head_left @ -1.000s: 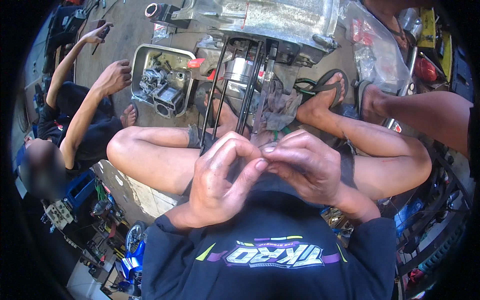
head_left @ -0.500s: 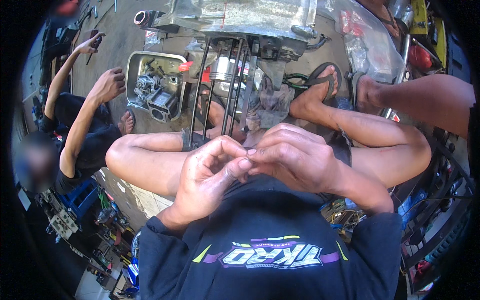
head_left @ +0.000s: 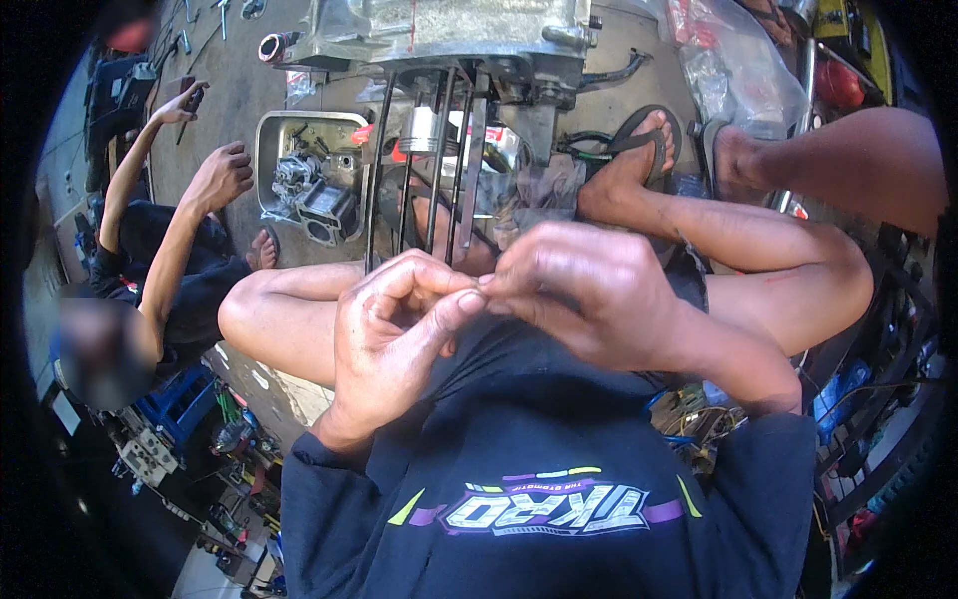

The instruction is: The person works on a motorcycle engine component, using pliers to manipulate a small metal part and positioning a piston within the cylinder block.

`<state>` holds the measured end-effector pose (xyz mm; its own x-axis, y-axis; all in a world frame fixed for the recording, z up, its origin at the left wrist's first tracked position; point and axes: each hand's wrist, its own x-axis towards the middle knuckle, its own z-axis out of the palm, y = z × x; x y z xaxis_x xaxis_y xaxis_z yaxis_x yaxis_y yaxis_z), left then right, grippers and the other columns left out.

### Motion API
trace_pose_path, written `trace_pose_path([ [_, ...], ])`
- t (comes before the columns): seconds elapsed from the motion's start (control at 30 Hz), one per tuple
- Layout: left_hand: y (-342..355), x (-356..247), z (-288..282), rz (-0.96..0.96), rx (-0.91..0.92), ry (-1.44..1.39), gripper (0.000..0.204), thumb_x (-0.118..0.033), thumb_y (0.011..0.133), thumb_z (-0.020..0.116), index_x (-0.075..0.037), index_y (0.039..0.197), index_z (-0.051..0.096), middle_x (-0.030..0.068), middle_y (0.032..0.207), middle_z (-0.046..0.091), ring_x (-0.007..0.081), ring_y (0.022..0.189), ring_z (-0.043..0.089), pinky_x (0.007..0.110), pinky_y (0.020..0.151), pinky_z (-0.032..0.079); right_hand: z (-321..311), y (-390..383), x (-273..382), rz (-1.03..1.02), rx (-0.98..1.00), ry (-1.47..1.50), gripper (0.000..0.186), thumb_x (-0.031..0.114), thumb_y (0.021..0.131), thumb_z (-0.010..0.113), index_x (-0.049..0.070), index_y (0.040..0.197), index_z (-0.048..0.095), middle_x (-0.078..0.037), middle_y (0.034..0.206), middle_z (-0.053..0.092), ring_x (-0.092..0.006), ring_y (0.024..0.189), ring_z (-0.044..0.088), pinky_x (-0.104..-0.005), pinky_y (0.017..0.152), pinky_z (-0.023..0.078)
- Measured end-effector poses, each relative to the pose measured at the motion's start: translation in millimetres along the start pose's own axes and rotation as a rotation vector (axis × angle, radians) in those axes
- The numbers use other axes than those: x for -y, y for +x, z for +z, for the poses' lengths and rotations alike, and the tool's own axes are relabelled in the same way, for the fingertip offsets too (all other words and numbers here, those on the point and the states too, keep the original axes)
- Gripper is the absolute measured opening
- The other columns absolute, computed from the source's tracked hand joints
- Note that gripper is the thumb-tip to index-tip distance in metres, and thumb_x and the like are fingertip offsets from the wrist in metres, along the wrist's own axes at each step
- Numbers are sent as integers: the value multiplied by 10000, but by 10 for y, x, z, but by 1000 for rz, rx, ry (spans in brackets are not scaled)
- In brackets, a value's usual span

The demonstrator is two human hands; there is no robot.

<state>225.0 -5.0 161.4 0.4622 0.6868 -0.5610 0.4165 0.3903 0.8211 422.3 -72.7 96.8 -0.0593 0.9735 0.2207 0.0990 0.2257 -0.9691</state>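
Note:
My left hand (head_left: pixel 399 334) and my right hand (head_left: pixel 589 299) meet fingertip to fingertip above my lap. Both pinch at the same spot, and whatever lies between the tips is too small to make out. Just beyond them stands an engine block (head_left: pixel 479 35) of grey metal. Long dark studs (head_left: pixel 377 170) reach from it toward me, with a silvery piston (head_left: pixel 423 130) among them. My left hand is close to the near ends of the studs, apart from the piston.
A metal tray (head_left: pixel 261 150) at the left holds a carburetor (head_left: pixel 296 170) and a cylinder block (head_left: pixel 329 210). A co-worker's hand (head_left: pixel 220 178) hovers beside it. Clear plastic bags (head_left: pixel 738 85) lie at the far right, near another person's leg (head_left: pixel 828 155).
Both hands have shifted slightly left in view, still meeting at the fingertips. The right hand is raised a little and blurred by motion. The view itself has shifted slightly.

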Motion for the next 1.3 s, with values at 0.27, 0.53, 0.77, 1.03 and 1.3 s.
trace_pose_path([
  [0.27,253,-60,-258,767,-283,784,205,14,808,756,0,1000,682,118,968,687,248,873,635,338,784,493,-133,0,-527,606,-240,332,135,59,911,702,-22,1018,689,-56,968,710,-102,903,655,-269,798,526],
  [0.53,835,-108,-416,751,-68,1173,546,-18,754,707,-56,1277,557,124,1320,561,340,1246,506,448,1053,364,476,342,-1292,409,-462,321,166,50,928,693,-21,1077,680,-50,995,707,-89,921,636,-231,830,507],
  [0.77,1015,-90,-407,629,-8,1221,569,-94,756,776,-56,1288,579,137,1269,606,357,1192,563,423,997,426,524,378,-1252,272,-546,145,198,111,869,704,44,1054,723,-128,948,736,-210,860,701,-331,777,532],
  [1.03,1132,-73,-369,574,-25,1112,482,-69,747,784,-35,1199,620,141,1114,643,337,960,629,392,813,498,526,405,-1212,234,-521,77,173,57,851,718,7,1016,707,-80,964,689,-179,877,617,-305,781,490],
  [1.3,1131,-99,-338,558,-41,1118,464,26,734,721,-59,1173,597,147,1095,601,404,1019,615,455,824,513,487,439,-1154,282,-490,50,178,102,834,693,5,983,706,-125,980,691,-272,920,681,-358,776,519],
])
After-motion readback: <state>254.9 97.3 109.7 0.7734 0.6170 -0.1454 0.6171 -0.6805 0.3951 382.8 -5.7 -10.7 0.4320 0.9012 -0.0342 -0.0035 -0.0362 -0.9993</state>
